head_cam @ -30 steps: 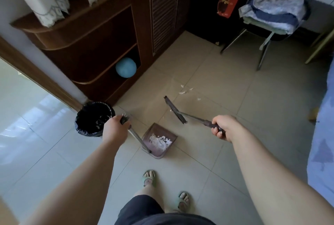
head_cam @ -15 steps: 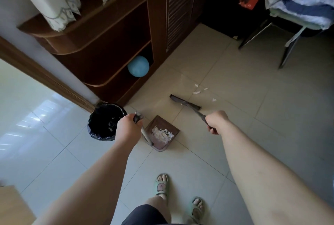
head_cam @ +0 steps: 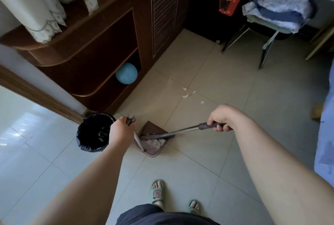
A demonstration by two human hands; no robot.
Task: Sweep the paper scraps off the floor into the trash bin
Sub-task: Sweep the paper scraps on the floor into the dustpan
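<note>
Below our left hand (head_cam: 120, 132), closed on the dustpan (head_cam: 153, 145) handle, a paper pile sits under the broom (head_cam: 159, 136) head our right hand (head_cam: 219, 118) grips. Beyond that hand, paper scraps (head_cam: 188, 94) remain unswept; the trash bin (head_cam: 94, 132) beside our left awaits emptying.

Broom head (head_cam: 157, 136) now across dustpan (head_cam: 153, 148)

Glossy tiled floor (head_cam: 207, 152), dark wood cabinet (head_cam: 101, 44), metal broom handle (head_cam: 184, 131), crumpled paper scraps (head_cam: 187, 95)
</note>
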